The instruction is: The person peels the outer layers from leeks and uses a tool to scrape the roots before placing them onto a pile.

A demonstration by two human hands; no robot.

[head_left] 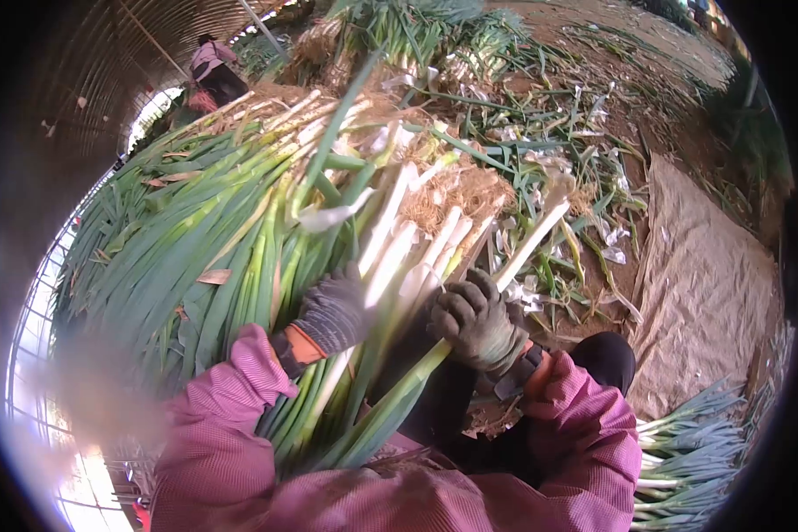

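Observation:
A large pile of long green onions (230,204) lies in front of me, with green leaves to the left and white stems and brown roots to the right. My left hand (332,312), in a dark grey glove, rests against several stems near the pile's edge; its fingertips are blurred, and its grip is unclear. Farther right, my right hand (477,321), also gloved, has its fingers curled round one green onion (534,241). That onion's roots point up and right, and its leaves run down across my lap.
Loose leaves and peeled scraps (607,235) litter the soil on the right. A beige cloth (700,284) lies beyond them, with cleaned green onions (692,461) at the lower right. More bundles (408,40) stand behind the pile. Another person (215,66) is at the upper left.

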